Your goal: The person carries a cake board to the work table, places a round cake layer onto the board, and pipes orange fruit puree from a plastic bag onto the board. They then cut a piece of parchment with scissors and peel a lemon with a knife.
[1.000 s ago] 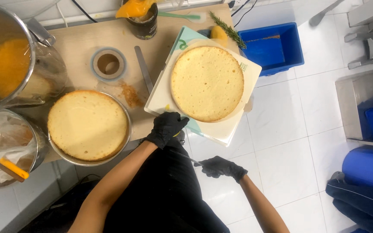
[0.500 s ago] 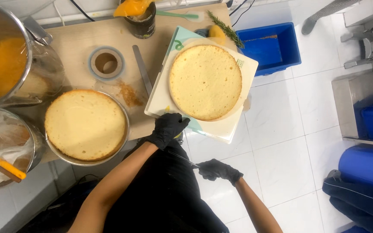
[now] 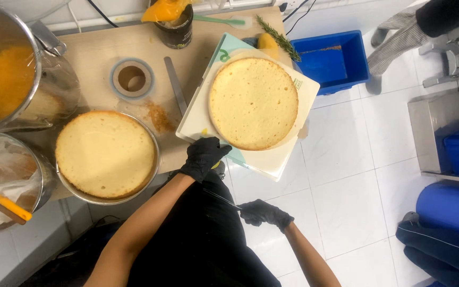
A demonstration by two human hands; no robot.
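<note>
A round pale sponge cake (image 3: 253, 102) lies on a white square board (image 3: 299, 132) that overhangs the table's front edge. My left hand (image 3: 204, 157), in a black glove, grips the near edge of that board beside the cake. Below the table's edge, my right hand (image 3: 265, 213), also gloved black, holds a thin metal blade (image 3: 221, 199) that points left toward my body. A second round sponge cake (image 3: 105, 153) sits in a shallow metal pan (image 3: 154, 172) to the left.
On the wooden table (image 3: 94, 48) are a tape roll (image 3: 132, 78), a long spatula (image 3: 175, 85), a dark cup with an orange piping bag (image 3: 174, 21), and large metal pots (image 3: 6, 79) at left. Blue crates (image 3: 333, 61) stand on the tiled floor; another person's legs (image 3: 399, 37) are top right.
The view has shifted slightly. My left hand stays on the board's edge and my right hand keeps the blade low by my body. Another person's legs have come into view at top right.
</note>
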